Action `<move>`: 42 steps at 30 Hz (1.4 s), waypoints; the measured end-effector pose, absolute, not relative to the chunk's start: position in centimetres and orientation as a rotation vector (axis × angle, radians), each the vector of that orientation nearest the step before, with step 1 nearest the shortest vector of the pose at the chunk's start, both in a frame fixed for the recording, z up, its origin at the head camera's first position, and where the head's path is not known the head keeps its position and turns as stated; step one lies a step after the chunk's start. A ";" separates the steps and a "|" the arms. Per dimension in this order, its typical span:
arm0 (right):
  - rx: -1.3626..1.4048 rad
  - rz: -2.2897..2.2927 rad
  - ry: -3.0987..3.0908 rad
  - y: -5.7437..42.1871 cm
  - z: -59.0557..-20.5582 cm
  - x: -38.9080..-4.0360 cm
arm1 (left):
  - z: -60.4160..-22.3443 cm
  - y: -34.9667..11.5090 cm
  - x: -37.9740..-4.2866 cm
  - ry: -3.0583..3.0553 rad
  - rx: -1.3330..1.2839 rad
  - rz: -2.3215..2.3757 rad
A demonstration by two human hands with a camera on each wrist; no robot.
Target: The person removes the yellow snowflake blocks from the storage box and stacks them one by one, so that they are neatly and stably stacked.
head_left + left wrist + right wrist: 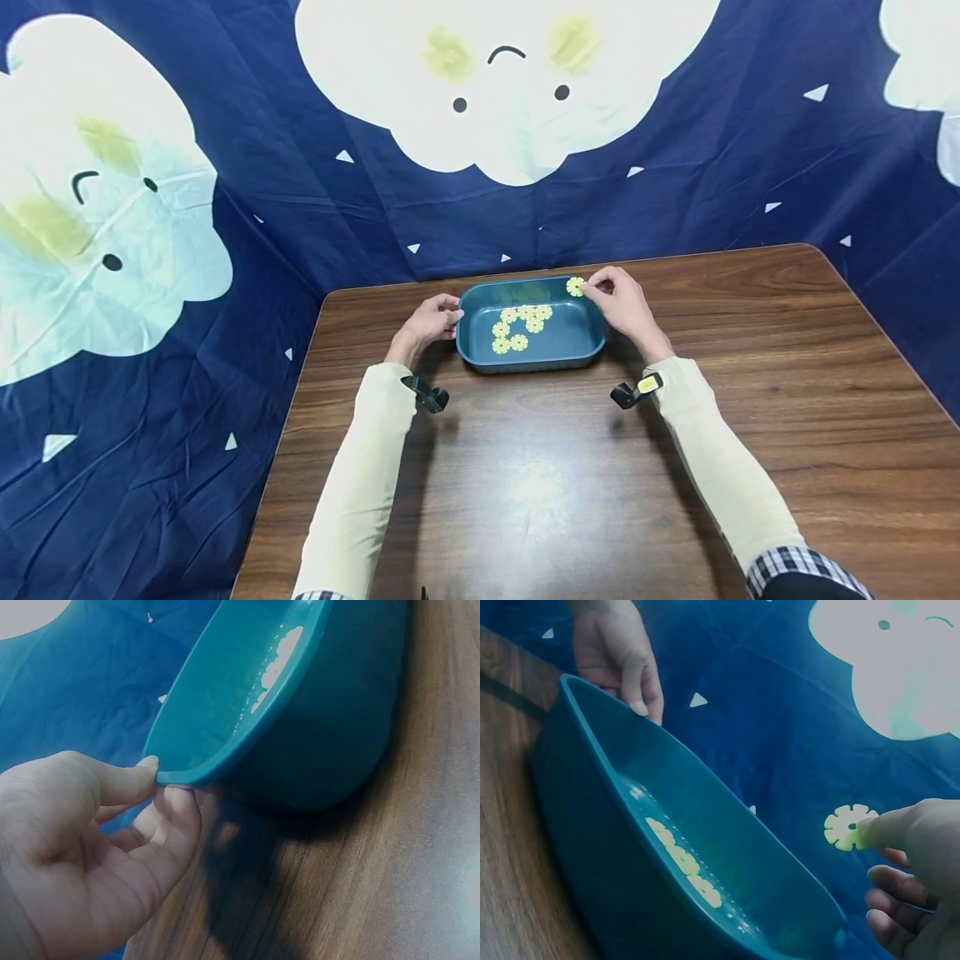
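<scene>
- Left hand (433, 320) pinches the rim of the blue tub (566, 337), thumb on top, fingers below!
- Over to the right hand (621, 304): a notched yellow disc (838, 834) pinched at its fingertips, apart from the tub (lovely petal-like edge, that).
- Between the hands, inside the tub, lies a cluster of similar yellow pieces (508, 315).
- Beneath both hands, wooden table (525, 450); beyond them, a cloud-printed blue cloth (480, 217).

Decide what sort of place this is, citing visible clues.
Probably an indoor recording corner: a wood-grain table, blue cloud-print cloth hung behind it, and black wrist cameras on the person.
</scene>
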State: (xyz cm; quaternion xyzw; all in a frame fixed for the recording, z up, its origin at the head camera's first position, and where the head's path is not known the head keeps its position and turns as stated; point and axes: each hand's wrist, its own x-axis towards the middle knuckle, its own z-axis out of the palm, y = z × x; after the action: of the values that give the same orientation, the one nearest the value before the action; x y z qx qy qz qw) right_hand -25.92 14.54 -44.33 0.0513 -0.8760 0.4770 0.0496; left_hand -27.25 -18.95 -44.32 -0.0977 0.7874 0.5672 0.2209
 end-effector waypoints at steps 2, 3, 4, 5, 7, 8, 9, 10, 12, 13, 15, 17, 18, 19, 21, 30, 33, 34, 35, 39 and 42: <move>0.134 1.471 -2.660 14.9 -44.4 -25.9 | -44.3 -19.0 -27.3 2.177 -0.270 1.570; 0.121 1.479 -2.656 15.1 -44.5 -25.9 | -44.4 -19.0 -27.3 2.175 -0.271 1.574; 0.115 1.480 -2.655 15.3 -44.5 -25.9 | -44.4 -19.0 -27.3 2.174 -0.271 1.576; 0.107 1.482 -2.652 15.5 -44.6 -26.0 | -44.4 -19.0 -27.3 2.173 -0.271 1.576; 0.080 1.483 -2.648 15.9 -44.8 -26.0 | -44.4 -19.0 -27.3 2.170 -0.271 1.577; 0.068 1.480 -2.647 16.1 -44.9 -26.0 | -44.4 -19.0 -27.3 2.172 -0.270 1.573; 0.055 1.480 -2.644 16.3 -44.9 -25.9 | -44.5 -19.0 -27.3 2.175 -0.268 1.568; 0.038 1.477 -2.642 16.5 -45.0 -25.9 | -44.5 -19.1 -27.3 2.177 -0.268 1.565; 0.013 1.477 -2.636 16.9 -45.2 -26.0 | -44.5 -19.1 -27.3 2.178 -0.268 1.561; 0.000 1.478 -2.635 17.1 -45.3 -26.0 | -44.4 -19.1 -27.3 2.180 -0.267 1.560; -0.028 1.487 -2.633 17.5 -45.5 -26.0 | -44.4 -19.0 -27.3 2.179 -0.266 1.563; -0.055 1.501 -2.635 17.9 -45.7 -26.0 | -44.4 -19.0 -27.3 2.178 -0.264 1.564; -0.070 1.503 -2.637 18.1 -45.8 -26.0 | -44.4 -19.0 -27.3 2.177 -0.265 1.567; -0.084 1.507 -2.638 18.3 -45.9 -25.9 | -44.4 -19.0 -27.3 2.176 -0.266 1.570; -0.105 1.521 -2.632 18.6 -46.2 -25.8 | -44.4 -19.0 -27.3 2.176 -0.268 1.569; -0.211 1.540 -2.627 20.1 -47.7 -25.6 | -44.6 -19.0 -27.4 2.183 -0.265 1.557; -0.253 1.509 -2.675 20.5 -48.0 -25.4 | -44.6 -19.0 -27.4 2.187 -0.268 1.554; -0.268 1.496 -2.695 20.6 -48.1 -25.3 | -44.6 -19.0 -27.4 2.186 -0.272 1.556; -0.279 1.475 -2.721 20.8 -48.1 -25.2 | -44.6 -19.0 -27.3 2.186 -0.274 1.557; -0.315 1.408 -2.798 21.1 -48.2 -24.9 | -44.6 -19.0 -27.3 2.190 -0.276 1.557; -0.326 1.382 -2.836 21.3 -48.2 -24.7 | -44.6 -19.0 -27.3 2.190 -0.276 1.559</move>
State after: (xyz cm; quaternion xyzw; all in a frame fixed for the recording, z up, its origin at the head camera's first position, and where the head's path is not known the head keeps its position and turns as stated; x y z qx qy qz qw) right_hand -24.68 21.30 -48.22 -0.1029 -0.8941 0.4357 -0.0151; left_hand -27.33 -18.99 -44.62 -0.0998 0.7909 0.5631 0.2177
